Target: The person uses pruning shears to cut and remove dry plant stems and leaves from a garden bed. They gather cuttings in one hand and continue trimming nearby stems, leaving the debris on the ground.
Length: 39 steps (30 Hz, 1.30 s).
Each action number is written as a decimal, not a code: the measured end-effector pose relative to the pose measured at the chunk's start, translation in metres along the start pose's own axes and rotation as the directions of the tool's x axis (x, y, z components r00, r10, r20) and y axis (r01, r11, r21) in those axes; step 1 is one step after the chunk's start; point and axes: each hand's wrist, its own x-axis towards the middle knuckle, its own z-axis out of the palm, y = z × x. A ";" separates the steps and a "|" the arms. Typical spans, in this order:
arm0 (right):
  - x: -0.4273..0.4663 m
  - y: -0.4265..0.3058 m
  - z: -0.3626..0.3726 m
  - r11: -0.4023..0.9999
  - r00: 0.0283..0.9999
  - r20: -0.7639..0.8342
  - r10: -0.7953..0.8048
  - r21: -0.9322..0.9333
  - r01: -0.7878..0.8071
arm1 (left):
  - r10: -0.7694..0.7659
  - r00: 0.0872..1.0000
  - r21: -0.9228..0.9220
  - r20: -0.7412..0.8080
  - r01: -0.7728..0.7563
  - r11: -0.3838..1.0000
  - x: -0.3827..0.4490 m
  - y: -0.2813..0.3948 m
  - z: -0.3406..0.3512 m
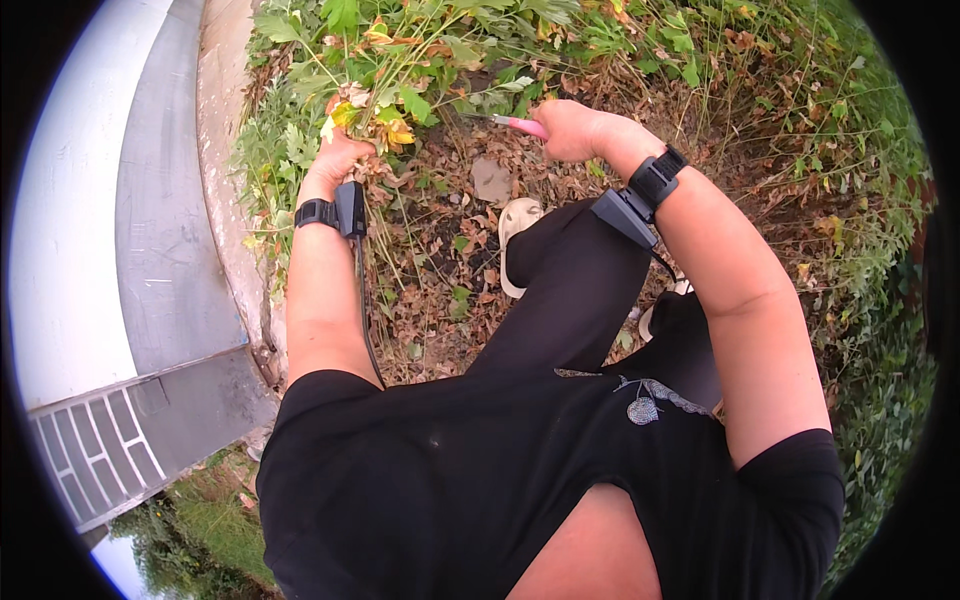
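Note:
At the upper left, my left hand (339, 157) is closed around a bunch of leafy stems (386, 97). Green leaves with some yellow and browned ones spread above that fist. My right hand (568, 129) grips the pink handle of a bladed hand tool (525, 126), possibly a sickle. Its metal end points left toward the stems, and the far part is lost among the foliage. A gap of bare soil and dry leaves lies between my two hands. Each wrist wears a black strap with a dark box.
A grey and white wall (165, 225) with a concrete ledge (225, 150) runs along the left. Dry leaves (442, 300) cover the ground, and a flat stone (491, 180) lies near my light shoe (517, 232). Dense weeds (810, 97) grow ahead and to the right.

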 end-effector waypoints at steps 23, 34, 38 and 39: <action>0.117 0.049 0.072 0.949 0.977 0.026 -0.212 -0.232 0.212 | -0.087 0.993 0.012 -0.078 0.088 0.996 0.034 0.006 -0.011; 0.192 0.009 0.210 0.909 0.962 -0.034 -0.270 -0.339 0.243 | -0.049 0.993 -0.085 -0.111 0.040 0.996 0.034 0.009 0.003; 0.204 0.000 0.222 0.899 0.954 0.001 -0.301 -0.332 0.284 | -0.069 0.993 -0.157 -0.098 0.053 0.986 0.032 0.015 0.006; 0.205 -0.001 0.223 0.894 0.951 0.002 -0.310 -0.341 0.292 | -0.046 0.995 -0.193 -0.089 0.028 0.981 0.033 0.015 0.008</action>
